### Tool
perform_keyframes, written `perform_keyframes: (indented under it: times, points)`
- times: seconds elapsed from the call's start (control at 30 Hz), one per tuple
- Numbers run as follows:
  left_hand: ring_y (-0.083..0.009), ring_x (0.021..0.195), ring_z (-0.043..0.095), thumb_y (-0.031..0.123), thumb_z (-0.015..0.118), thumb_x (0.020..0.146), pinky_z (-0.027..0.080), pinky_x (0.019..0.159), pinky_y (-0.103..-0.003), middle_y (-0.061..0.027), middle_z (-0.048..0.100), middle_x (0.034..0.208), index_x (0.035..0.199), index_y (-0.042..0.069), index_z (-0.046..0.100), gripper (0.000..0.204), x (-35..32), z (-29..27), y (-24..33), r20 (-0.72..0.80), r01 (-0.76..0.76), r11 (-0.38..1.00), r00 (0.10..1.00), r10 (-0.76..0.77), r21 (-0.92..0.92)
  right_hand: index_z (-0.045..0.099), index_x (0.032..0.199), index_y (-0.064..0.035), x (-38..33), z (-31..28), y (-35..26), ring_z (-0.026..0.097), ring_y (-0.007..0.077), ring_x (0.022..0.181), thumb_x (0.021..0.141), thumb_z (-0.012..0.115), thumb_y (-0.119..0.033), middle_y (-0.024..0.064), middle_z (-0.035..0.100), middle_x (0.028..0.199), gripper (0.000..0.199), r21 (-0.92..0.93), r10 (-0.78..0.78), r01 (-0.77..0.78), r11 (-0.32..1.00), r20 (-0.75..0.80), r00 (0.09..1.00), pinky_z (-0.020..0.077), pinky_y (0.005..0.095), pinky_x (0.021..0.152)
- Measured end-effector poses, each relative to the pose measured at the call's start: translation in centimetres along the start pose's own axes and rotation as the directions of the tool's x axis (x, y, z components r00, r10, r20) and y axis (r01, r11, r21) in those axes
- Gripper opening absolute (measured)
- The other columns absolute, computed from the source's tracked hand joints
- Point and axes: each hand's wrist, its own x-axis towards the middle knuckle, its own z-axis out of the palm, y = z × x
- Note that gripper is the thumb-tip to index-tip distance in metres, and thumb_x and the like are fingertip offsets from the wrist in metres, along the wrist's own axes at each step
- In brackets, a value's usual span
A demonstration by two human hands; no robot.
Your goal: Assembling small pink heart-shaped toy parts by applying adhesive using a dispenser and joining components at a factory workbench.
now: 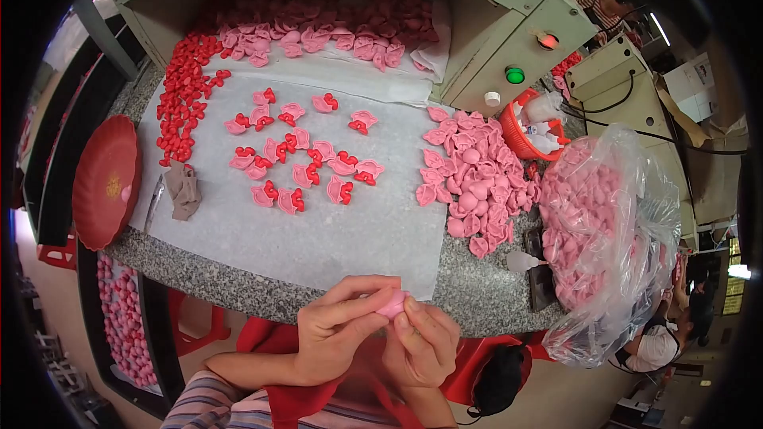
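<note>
Left hand and right hand pinch a pink moulded piece, fingertips closed — likely light, slightly pliant, best held by its edges.

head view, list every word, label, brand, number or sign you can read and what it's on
No text can be read anywhere here.
Pink piece held in both hands: no lettering visible.
Panel by the green button: no legible marking.
Clear plastic bag: no legible print.
Background on the right: too small and blurred to tell.
</note>
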Motion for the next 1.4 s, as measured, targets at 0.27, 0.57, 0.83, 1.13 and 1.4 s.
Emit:
perform_keyframes:
  times: [0.27,0.57,0.83,1.13,1.4]
  points:
    - [-0.0237,0.104,0.056,-0.006,0.058,0.082,0.048,0.087,-0.031,-0.0189,0.055,0.116,0.11,0.0,0.062,0.03,0.1,0.3,-0.1,-0.029,-0.041,0.999,0.999,0.041,-0.004,0.065,0.09,-0.0069,-0.2,0.1,-0.1,0.058,0.0224,0.078,0.066,0.073,0.007,0.0074,0.063,0.098,0.029,-0.001,-0.011,0.011,1.0,-0.015,1.0,0.0514,0.0289,0.064]
    - [-0.0253,0.106,0.056,-0.005,0.055,0.084,0.046,0.09,-0.033,-0.0199,0.054,0.118,0.11,0.0,0.062,0.028,0.1,0.0,0.0,0.001,0.018,0.994,1.0,-0.018,-0.103,0.064,0.09,-0.0077,-0.3,0.0,-0.2,0.058,0.0226,0.081,0.064,0.074,0.007,0.0065,0.062,0.1,0.031,-0.018,-0.021,0.02,1.0,-0.015,1.0,0.0512,0.0287,0.066]
    - [-0.0298,0.109,0.054,0.0,0.055,0.087,0.045,0.093,-0.04,-0.0248,0.049,0.125,0.116,0.002,0.057,0.029,0.2,0.2,-0.4,-0.013,0.27,0.855,0.952,-0.307,-0.442,0.065,0.09,-0.0081,0.3,-0.3,-0.2,0.058,0.0226,0.082,0.062,0.076,0.005,0.0062,0.062,0.101,0.033,-0.034,-0.004,0.005,0.999,0.011,1.0,0.0507,0.0285,0.066]
    - [-0.0292,0.104,0.057,0.004,0.056,0.088,0.048,0.09,-0.04,-0.025,0.052,0.119,0.109,0.007,0.059,0.021,0.4,-0.1,-1.3,0.008,0.108,0.897,0.993,-0.116,-0.428,0.065,0.092,-0.0089,0.3,-0.3,-0.3,0.055,0.0234,0.084,0.061,0.078,0.003,0.0043,0.061,0.101,0.036,-0.045,-0.016,0.016,0.999,0.019,1.0,0.0501,0.0311,0.067]
    - [-0.0296,0.104,0.057,0.006,0.058,0.087,0.048,0.088,-0.04,-0.0268,0.054,0.116,0.105,0.003,0.061,0.019,0.7,-1.1,-1.8,0.058,0.025,0.89,0.998,0.002,-0.455,0.066,0.099,-0.0016,1.7,-1.1,0.5,0.049,0.0253,0.104,0.059,0.079,0.0,0.0143,0.051,0.112,0.043,0.425,0.322,-0.395,0.814,0.236,0.917,0.041,0.0369,0.087]
